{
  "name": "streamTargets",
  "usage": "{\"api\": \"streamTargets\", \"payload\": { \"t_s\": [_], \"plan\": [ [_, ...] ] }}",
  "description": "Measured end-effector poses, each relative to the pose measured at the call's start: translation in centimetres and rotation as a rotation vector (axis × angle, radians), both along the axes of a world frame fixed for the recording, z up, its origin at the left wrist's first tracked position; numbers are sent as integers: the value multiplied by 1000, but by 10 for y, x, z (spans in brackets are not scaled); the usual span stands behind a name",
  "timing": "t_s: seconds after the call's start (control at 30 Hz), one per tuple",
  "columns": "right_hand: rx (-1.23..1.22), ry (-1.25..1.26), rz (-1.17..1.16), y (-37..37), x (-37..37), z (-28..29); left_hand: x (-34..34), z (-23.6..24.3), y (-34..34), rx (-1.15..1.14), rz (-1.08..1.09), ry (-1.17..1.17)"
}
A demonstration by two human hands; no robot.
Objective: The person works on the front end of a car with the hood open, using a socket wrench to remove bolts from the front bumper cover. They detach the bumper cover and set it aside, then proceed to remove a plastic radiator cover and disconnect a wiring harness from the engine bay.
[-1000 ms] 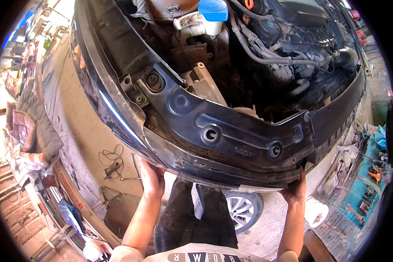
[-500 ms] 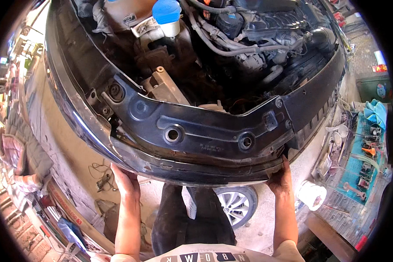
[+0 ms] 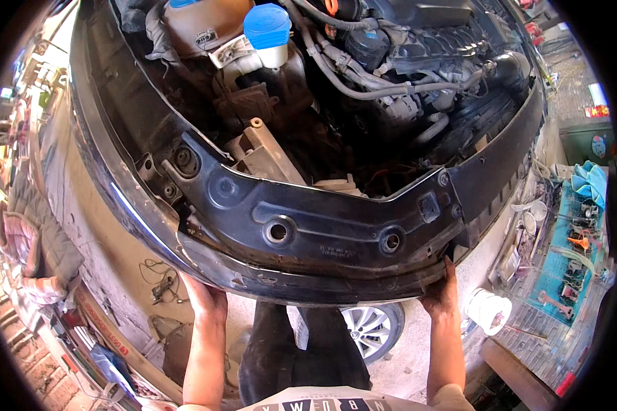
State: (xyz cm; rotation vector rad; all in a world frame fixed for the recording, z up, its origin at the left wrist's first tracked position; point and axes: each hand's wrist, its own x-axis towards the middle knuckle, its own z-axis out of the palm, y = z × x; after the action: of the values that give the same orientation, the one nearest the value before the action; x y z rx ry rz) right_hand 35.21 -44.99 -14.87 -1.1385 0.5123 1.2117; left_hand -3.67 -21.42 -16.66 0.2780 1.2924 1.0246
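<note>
A black car bumper point(image 3: 308, 289) curves across the front of an open engine bay. Under its near left part my left hand point(image 3: 206, 300) grips the lower edge, its fingers mostly hidden beneath. At the right end my right hand point(image 3: 442, 294) is closed around the edge, thumb up on the outer side and the other fingers largely out of sight. Just behind the bumper lies a black front crossmember panel point(image 3: 336, 236) with two round holes. Between my arms, a wheel with silver spokes point(image 3: 373, 332) shows partly on the floor below.
Inside the bay are a blue-capped reservoir point(image 3: 267, 31), grey hoses point(image 3: 370, 83) and the engine point(image 3: 432, 48). On the right, a teal mat point(image 3: 562, 253) carries tools and small parts, near a white bucket point(image 3: 488, 312). Cables point(image 3: 159, 281) lie on the floor at left.
The bumper and engine bay sit slightly lower in view, nearer to me. Both hands keep their hold and have shifted a little with the bumper edge.
</note>
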Motion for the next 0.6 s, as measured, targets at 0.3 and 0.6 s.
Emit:
{"api": "streamTargets", "payload": {
  "t_s": [0.3,0.6],
  "plan": [
    [-5,-32,-10,1,0,-1,-14,-22,-16,27,27,11],
    [-53,-62,-16,3,-1,-5,-23,-36,-19,39,39,54]
  ]
}}
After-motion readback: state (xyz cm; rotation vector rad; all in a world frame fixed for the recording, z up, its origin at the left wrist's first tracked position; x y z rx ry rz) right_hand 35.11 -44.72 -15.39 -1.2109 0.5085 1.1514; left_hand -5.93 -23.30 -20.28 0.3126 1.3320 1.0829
